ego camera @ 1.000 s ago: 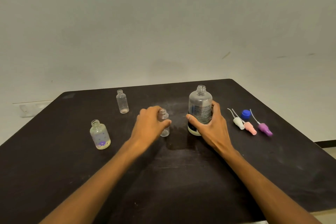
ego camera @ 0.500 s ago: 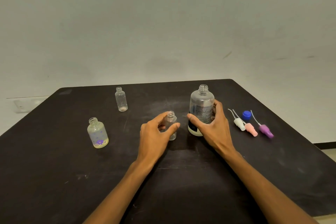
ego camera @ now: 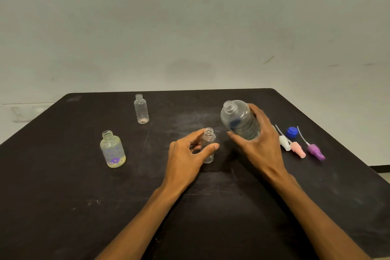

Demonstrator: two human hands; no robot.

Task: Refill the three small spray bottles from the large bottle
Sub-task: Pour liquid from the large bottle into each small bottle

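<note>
My right hand (ego camera: 260, 145) grips the large clear bottle (ego camera: 239, 119), uncapped, lifted off the table and tilted left toward a small clear bottle (ego camera: 209, 140). My left hand (ego camera: 190, 159) holds that small bottle upright on the table between thumb and fingers. A second small bottle with purple flowers (ego camera: 112, 149) stands open at the left. A third, slim bottle (ego camera: 141, 109) stands farther back.
On the black table (ego camera: 63, 196), right of my right hand, lie a white spray top (ego camera: 285, 142), a pink spray top (ego camera: 297, 149), a purple spray top (ego camera: 315, 151) and a blue cap (ego camera: 292, 132). A pale wall rises behind the table.
My right hand has lifted the large bottle off the table and tipped its mouth left. My left hand slid the small clear bottle slightly right and toward me, still holding it.
</note>
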